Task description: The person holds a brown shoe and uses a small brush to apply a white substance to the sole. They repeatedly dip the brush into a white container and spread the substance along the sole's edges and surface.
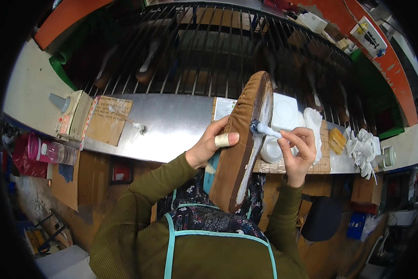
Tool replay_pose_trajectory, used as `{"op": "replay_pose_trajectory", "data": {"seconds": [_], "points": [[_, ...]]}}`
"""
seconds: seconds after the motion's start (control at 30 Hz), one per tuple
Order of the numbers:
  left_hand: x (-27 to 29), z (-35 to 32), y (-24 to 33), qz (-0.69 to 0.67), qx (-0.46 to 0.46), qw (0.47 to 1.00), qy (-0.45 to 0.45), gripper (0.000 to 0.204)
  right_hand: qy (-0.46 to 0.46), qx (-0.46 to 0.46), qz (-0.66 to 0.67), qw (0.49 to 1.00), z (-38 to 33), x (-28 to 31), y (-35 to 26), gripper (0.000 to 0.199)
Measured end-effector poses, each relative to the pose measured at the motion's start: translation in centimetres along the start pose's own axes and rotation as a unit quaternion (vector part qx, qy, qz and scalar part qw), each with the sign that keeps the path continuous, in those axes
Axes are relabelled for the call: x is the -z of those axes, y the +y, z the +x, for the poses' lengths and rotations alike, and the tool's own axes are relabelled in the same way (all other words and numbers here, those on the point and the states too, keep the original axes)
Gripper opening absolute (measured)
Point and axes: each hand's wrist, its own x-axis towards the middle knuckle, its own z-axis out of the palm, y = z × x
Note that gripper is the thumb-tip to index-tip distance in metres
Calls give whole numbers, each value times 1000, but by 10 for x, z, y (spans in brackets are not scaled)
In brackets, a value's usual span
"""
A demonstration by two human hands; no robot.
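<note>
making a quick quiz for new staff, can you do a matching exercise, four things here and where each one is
1. brown pleated shoe
2. pale-handled, dark-bristled brush
3. crumpled white fabric bundle
4. flat brown cardboard piece

A. in the right hand
B. left part of the shiny metal bench
C. in the left hand
D. just right of the yellow block

Pairs: 1-C, 2-A, 3-D, 4-B

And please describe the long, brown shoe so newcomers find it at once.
Before the dark barred rack lies a shiny metal worktop. In front of its middle, the taped left hand grips the shoe. Unlike the brown shoe-like pieces on the rack, it is held.
</note>
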Motion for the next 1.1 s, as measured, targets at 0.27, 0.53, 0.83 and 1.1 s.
{"op": "replay_pose_trajectory", "data": {"seconds": [0.27, 0.53, 0.83, 1.1], "points": [[4, -7, -3, -73, 22, 997, 8, 73, -32, 10, -14, 999, -15, 1, -3, 20], [3, -14, -7, -124, 40, 991, 15, 70, 26, -69, 14, 997, -8, -13, -2, 15], [13, -27, -18, -123, 10, 983, 135, 65, -67, -303, 209, 927, -77, -14, -36, 14], [21, -28, -23, -53, -17, 982, 178, 68, -25, -294, 149, 944, -83, -31, -49, 13]]}}
